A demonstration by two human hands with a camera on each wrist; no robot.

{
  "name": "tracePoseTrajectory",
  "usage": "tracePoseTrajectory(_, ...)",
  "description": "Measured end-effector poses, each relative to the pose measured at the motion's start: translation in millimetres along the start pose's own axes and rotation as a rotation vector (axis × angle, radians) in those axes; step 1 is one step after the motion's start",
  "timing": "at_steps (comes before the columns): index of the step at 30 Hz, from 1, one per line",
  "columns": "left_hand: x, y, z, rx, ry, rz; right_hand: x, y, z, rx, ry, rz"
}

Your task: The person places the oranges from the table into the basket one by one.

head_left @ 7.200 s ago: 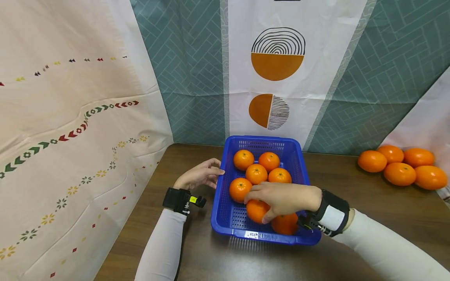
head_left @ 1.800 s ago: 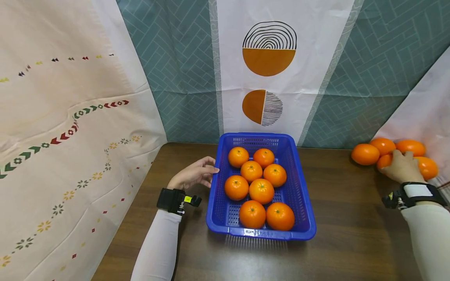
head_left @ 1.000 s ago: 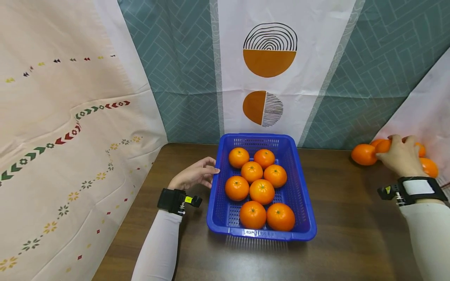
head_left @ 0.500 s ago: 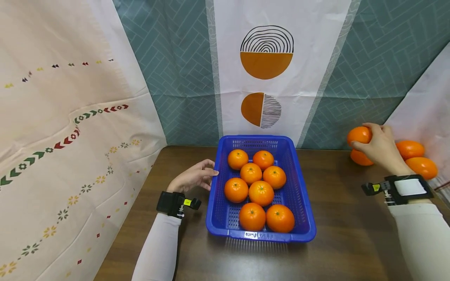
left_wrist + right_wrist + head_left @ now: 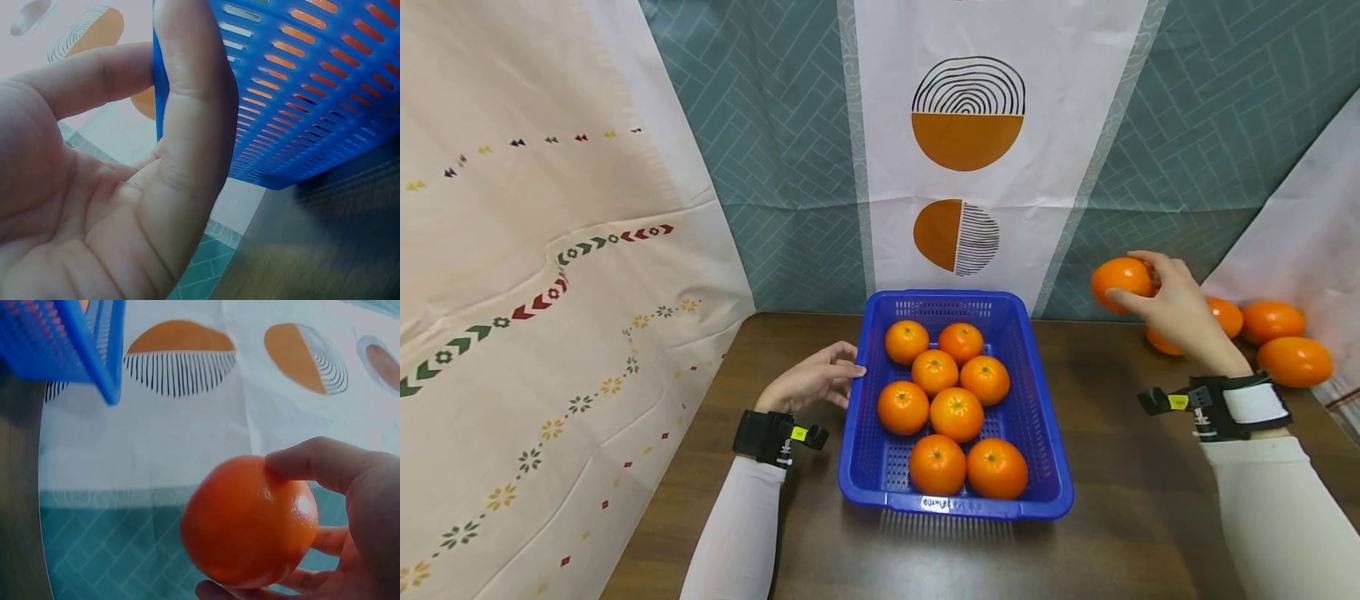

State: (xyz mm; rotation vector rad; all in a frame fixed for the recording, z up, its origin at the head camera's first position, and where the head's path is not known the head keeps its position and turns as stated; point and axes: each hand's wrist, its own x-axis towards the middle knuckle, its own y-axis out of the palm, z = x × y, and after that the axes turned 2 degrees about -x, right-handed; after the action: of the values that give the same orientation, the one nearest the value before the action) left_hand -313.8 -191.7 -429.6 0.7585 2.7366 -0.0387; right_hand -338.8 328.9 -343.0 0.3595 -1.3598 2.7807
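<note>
In the head view, my right hand [image 5: 1180,312] holds an orange [image 5: 1120,283] in the air above the back right of the table. The right wrist view shows that smooth, glossy orange [image 5: 247,525] between thumb and fingers. My left hand [image 5: 812,379] grips the left rim of a blue plastic basket [image 5: 1052,433]; up close, a finger [image 5: 194,125] bends along the slotted basket wall [image 5: 300,94]. Several oranges [image 5: 957,414] sit inside the basket, mostly in its left and middle parts.
Several loose oranges [image 5: 1296,361] lie at the table's back right, partly behind my right hand. The brown wooden table [image 5: 1120,500] meets a patterned teal and white curtain [image 5: 797,208] at the back. Cream cloth [image 5: 550,333] hangs on the left.
My right hand takes an orange from the pile, lifts it and carries it left toward the basket. Earlier it was setting an orange in the basket. My left hand stays on the rim.
</note>
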Motion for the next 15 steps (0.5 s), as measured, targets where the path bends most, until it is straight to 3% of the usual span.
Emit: tracePoseTrajectory(15,0.2,0.3,1.0,0.008,0.015,0.011,-7.4,16.2,49.3,0.183,-0.006,0.083)
